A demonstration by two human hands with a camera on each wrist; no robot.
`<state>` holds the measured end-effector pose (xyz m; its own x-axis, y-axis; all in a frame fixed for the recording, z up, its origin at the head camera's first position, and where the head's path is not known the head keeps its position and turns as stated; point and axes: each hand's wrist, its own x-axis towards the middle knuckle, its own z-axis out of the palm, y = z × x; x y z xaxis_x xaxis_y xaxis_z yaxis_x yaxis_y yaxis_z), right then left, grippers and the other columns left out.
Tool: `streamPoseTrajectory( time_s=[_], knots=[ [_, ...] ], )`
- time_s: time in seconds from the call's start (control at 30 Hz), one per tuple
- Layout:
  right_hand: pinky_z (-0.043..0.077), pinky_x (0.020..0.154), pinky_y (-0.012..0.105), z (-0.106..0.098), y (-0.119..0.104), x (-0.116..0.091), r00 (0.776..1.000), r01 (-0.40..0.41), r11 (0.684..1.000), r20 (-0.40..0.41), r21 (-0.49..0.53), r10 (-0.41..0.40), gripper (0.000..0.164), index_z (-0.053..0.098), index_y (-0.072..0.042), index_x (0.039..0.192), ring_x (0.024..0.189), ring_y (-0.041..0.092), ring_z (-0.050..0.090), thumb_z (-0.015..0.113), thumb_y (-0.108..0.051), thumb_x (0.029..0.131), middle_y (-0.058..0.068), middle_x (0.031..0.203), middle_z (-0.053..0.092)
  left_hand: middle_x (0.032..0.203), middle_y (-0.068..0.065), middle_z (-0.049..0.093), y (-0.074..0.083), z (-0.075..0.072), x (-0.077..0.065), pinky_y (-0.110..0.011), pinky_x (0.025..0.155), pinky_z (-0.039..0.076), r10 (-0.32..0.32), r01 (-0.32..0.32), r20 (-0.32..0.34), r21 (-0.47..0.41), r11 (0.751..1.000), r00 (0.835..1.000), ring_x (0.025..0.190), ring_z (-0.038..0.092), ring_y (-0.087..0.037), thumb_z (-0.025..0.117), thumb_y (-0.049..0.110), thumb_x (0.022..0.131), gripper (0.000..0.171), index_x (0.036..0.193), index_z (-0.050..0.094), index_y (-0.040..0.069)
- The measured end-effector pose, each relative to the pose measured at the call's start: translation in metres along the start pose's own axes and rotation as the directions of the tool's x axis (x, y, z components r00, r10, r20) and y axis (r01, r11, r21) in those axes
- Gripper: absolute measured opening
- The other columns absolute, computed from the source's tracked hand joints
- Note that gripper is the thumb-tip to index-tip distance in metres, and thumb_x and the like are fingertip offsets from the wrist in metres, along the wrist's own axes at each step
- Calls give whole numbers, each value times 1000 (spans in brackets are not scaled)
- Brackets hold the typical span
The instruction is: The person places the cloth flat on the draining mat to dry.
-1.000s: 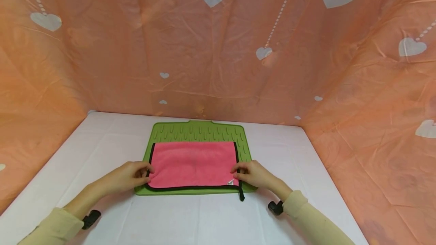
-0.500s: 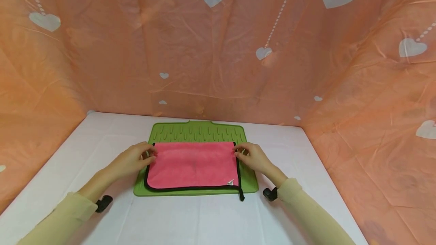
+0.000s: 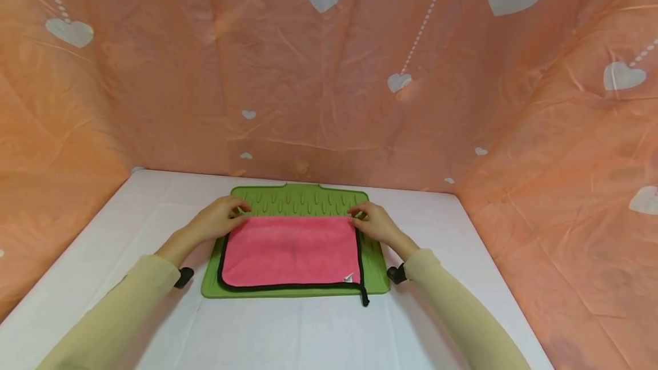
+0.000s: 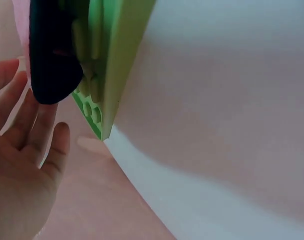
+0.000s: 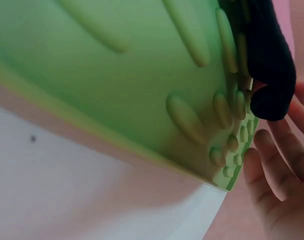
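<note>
A pink cloth (image 3: 293, 253) with black edging lies folded on a green ridged mat (image 3: 300, 201). A black loop (image 3: 364, 297) and a small white tag (image 3: 348, 278) sit at its near right corner. My left hand (image 3: 221, 218) is at the cloth's far left corner, its fingers over the far edge. In the left wrist view its fingers (image 4: 29, 117) are loosely extended beside the dark edging (image 4: 54, 55). My right hand (image 3: 375, 222) is at the far right corner, fingertips right at the edge. The right wrist view shows its relaxed fingers (image 5: 284, 160) beside the edging.
The mat rests on a white-covered table (image 3: 247, 333). Orange sheeting with white hearts (image 3: 349, 130) hangs behind and at both sides. A black wrist device (image 3: 184, 277) is on the left wrist, and another (image 3: 396, 273) on the right.
Both hands have slid away from me along the cloth's sides, from near its front corners to its far corners. The cloth and the mat stay in place.
</note>
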<state>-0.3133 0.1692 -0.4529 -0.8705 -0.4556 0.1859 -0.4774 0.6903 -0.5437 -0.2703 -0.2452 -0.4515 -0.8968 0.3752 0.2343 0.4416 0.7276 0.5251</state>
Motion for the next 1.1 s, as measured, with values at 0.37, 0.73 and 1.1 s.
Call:
streamPoseTrajectory(
  time_s=[0.37, 0.73, 1.1],
  knots=[
    [56, 85, 42, 7, 5, 2, 998, 0, 999, 68, -40, 3, 23, 76, -3, 115, 93, 23, 68, 71, -17, 98, 12, 107, 72, 99, -10, 74, -4, 9, 7, -47, 81, 56, 25, -27, 75, 17, 999, 997, 89, 67, -23, 72, 12, 97, 15, 107, 77, 2],
    [56, 73, 33, -4, -7, -15, 988, 129, 992, -86, -7, -129, 10, 78, -5, 102, 88, 22, 67, 76, -9, 92, 5, 94, 69, 95, -2, 72, 11, -1, -7, -42, 78, 55, 111, -111, -2, 55, 992, 994, 86, 63, -18, 75, 9, 94, 10, 104, 78, 6],
    [57, 74, 34, -10, -26, -61, 981, 192, 980, -14, 56, -192, 11, 78, -10, 104, 89, 17, 65, 78, -9, 93, -1, 96, 68, 95, 12, 65, 27, -3, -52, -33, 76, 55, 202, -202, 14, 119, 972, 979, 86, 59, -10, 83, 10, 88, 16, 101, 77, 17]
  ],
)
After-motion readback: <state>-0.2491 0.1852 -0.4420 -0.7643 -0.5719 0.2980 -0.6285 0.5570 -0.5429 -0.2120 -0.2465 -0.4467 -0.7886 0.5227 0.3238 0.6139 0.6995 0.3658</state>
